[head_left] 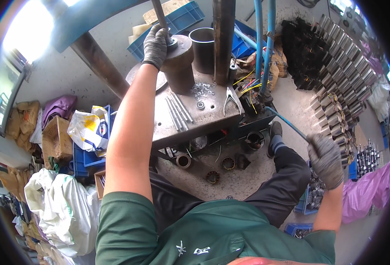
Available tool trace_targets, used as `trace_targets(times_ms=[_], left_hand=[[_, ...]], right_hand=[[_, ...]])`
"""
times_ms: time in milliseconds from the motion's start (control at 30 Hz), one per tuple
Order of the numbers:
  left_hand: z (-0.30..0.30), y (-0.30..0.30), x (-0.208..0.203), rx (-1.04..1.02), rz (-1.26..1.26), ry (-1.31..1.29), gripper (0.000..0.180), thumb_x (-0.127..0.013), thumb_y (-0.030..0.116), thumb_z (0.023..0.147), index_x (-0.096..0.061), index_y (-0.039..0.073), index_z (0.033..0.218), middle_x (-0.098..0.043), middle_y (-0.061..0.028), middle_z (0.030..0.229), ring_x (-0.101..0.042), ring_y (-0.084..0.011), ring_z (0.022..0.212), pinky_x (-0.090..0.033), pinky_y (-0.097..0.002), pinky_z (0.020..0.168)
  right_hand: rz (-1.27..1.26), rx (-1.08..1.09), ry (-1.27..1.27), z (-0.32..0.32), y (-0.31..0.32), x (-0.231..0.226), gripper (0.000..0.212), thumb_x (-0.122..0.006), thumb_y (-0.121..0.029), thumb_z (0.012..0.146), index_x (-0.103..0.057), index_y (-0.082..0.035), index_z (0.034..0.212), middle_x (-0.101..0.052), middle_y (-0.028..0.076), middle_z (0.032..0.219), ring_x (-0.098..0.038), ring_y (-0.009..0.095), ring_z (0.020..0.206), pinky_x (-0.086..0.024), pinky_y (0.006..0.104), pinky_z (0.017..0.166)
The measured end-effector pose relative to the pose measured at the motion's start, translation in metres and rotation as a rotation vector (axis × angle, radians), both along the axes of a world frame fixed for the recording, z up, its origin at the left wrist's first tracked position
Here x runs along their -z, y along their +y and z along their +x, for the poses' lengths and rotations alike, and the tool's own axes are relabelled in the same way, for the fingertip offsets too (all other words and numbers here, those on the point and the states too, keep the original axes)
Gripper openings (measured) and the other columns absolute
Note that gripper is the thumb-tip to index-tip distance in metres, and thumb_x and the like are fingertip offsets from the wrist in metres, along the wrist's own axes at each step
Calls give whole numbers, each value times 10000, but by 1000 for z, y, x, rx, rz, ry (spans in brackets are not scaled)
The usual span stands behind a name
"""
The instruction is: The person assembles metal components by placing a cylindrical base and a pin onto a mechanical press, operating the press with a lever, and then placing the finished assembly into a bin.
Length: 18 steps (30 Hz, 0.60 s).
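Note:
My left hand (154, 47), in a grey glove, is closed round an upright metal shaft (159, 13). At the shaft's lower end, a round metal piece (172, 43) rests on top of a thick steel cylinder (180, 73), which stands on the metal work table (159, 128). My right hand (326, 161), also gloved, is closed at the end of a long blue lever (287, 123) that comes from the machine's right side. Its fingers are partly blurred. On the table lie several thin metal rods (176, 111), small metal rings (202, 89) and open pliers (232, 100).
A dark steel pillar (223, 44) and blue hoses (265, 53) rise behind the table. Stacked metal cylinders (347, 62) stand at the right. White sacks (64, 212) and a cardboard box (57, 140) are at the left. Wound motor cores (212, 177) lie on the floor below.

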<state>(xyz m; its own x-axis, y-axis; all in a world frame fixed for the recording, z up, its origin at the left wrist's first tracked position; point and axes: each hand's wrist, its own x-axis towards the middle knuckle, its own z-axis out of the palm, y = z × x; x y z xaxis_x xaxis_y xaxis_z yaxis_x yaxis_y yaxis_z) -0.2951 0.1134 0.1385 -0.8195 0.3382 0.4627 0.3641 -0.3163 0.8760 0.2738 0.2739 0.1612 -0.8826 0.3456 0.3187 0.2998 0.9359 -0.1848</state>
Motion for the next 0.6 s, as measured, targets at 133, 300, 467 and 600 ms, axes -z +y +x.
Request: trace_targets(times_ms=[133,300,467,600], left_hand=[[1,-1,0,-54,-159,112,244,-602,190,1017,-676,42,1197,-709,-61,905,-614,-117,786,-518,-286,768],[14,-1,-5,-97,-194,133,237,-609,200,1025,-674,45,1192,-690,-40,876,-585,-102,758,-508,-281,753],[16,-3,-8,-75,-193,102,233,-625,173,1024,-672,52,1217,-685,-18,900,-571,-84,766,-498,-255,738],[25,-14,-6,23,-55,88,239,-653,117,1022,-647,57,1253,-657,16,950,-553,-60,776,-486,-225,709]], right_hand=[[336,37,433,-60,48,-29,203,-686,-68,948,-693,-3,1140,-719,175,1026,-709,331,928,-565,398,833],[146,-12,480,-135,95,-66,261,-670,-204,998,-712,-16,1174,-750,172,1087,-743,278,976,-596,354,878],[220,159,304,-170,113,-79,271,-646,-279,1004,-724,-75,1165,-749,156,1068,-734,310,938,-585,391,877],[196,162,284,-168,94,-85,255,-657,-270,990,-722,-74,1140,-743,164,1024,-726,330,910,-578,413,851]])
